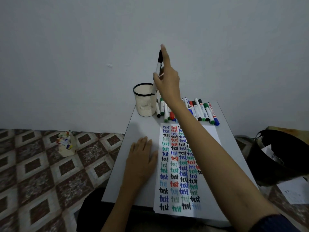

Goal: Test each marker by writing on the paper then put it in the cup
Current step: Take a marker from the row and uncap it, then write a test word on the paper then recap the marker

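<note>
- Pinching a black-capped marker (158,67) between thumb and curled fingers, the right hand (167,82) hangs over the far left of the table (137,124), index finger pointing straight up.
- The left hand (142,158) lies flat and relaxed on the table, holding nothing, just beside the left edge of the paper (210,131).
- The marker stands nearly upright, cap on top, and its lower end meets the right side of the mesh cup (145,104) at the rim. The cup sits directly below the right hand, so dropping the marker in looks like the next step.
- I cannot tell whether the lower tip is inside the rim or touching it.
- More markers (202,111) lie in a row right of the cup, and the right forearm hides some of them.
</note>
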A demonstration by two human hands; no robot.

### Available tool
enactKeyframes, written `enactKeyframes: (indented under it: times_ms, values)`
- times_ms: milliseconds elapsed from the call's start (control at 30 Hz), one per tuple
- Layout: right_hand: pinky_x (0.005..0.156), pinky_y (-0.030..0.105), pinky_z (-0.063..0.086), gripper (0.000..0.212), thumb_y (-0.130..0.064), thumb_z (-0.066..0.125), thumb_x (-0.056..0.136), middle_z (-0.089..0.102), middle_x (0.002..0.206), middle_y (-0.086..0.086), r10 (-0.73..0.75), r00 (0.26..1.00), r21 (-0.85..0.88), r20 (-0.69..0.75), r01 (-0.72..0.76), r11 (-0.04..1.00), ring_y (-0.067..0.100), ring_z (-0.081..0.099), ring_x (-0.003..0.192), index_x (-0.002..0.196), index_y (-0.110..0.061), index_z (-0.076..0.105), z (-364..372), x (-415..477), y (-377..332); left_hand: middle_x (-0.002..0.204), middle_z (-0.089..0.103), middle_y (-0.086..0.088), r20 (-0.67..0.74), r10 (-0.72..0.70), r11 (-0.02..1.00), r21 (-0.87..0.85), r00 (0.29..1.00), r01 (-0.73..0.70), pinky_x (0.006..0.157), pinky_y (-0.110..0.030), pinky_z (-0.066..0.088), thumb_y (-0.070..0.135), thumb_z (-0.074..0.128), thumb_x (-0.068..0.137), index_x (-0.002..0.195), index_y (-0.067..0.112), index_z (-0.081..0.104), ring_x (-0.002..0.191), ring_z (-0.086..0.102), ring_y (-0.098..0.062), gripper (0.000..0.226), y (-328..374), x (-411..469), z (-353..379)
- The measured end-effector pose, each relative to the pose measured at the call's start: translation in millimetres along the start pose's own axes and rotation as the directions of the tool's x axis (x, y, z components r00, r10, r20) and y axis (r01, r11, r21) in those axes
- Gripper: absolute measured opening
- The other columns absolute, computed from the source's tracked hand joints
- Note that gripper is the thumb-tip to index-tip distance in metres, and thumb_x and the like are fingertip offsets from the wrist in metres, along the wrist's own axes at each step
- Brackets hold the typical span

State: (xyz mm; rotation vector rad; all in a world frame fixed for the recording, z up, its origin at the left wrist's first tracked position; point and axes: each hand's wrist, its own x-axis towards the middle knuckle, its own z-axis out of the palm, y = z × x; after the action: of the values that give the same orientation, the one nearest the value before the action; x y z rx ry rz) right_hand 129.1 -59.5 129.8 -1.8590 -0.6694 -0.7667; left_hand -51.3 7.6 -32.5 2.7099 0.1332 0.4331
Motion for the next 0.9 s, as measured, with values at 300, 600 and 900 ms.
enactKeyframes:
  times_ms: [300, 600, 900]
  values:
    - [0.076, 0.037, 0.045, 0.061, -0.004, 0.053, 0.084, 0.056, 0.074, 0.003, -0.008, 0.979, -0.38, 0.202, 0.086, 0.921, 0.026, 0.055, 0.073, 0.141, -0.019, 0.039, 46, 9, 32, 0.153, 0.026, -0.001, -0.019, 0.001, 1.0, -0.02, 1.0, -0.002, 0.115, -0.026, -0.002, 0.057, 0.011, 0.084, 0.144, 0.016, 0.032, 0.142, 0.015, -0.012, 0.076, -1, 2, 1]
    - [0.084, 0.039, 0.04, 0.036, -0.024, 0.051, 0.093, 0.064, 0.099, 0.011, 0.004, 0.964, -0.342, 0.266, 0.091, 0.935, 0.029, 0.054, 0.096, 0.126, -0.012, 0.053, 44, -1, 53, 0.15, 0.032, -0.004, -0.036, 0.0, 0.999, -0.032, 0.999, -0.001, 0.115, -0.027, 0.004, 0.055, 0.016, 0.085, 0.141, 0.014, 0.038, 0.141, 0.021, -0.015, 0.073, -1, 2, -1]
    - [0.073, 0.028, 0.046, 0.027, -0.011, 0.059, 0.088, 0.066, 0.113, 0.013, 0.531, 0.84, -0.322, -0.112, -0.536, 0.78, 0.026, 0.063, 0.097, 0.114, -0.011, 0.065, -89, -54, 127, 0.15, 0.032, -0.004, -0.025, 0.004, 0.999, -0.045, 1.0, -0.005, 0.114, -0.027, 0.004, 0.057, 0.014, 0.083, 0.142, 0.013, 0.037, 0.14, 0.022, -0.016, 0.077, 0, 1, -3]
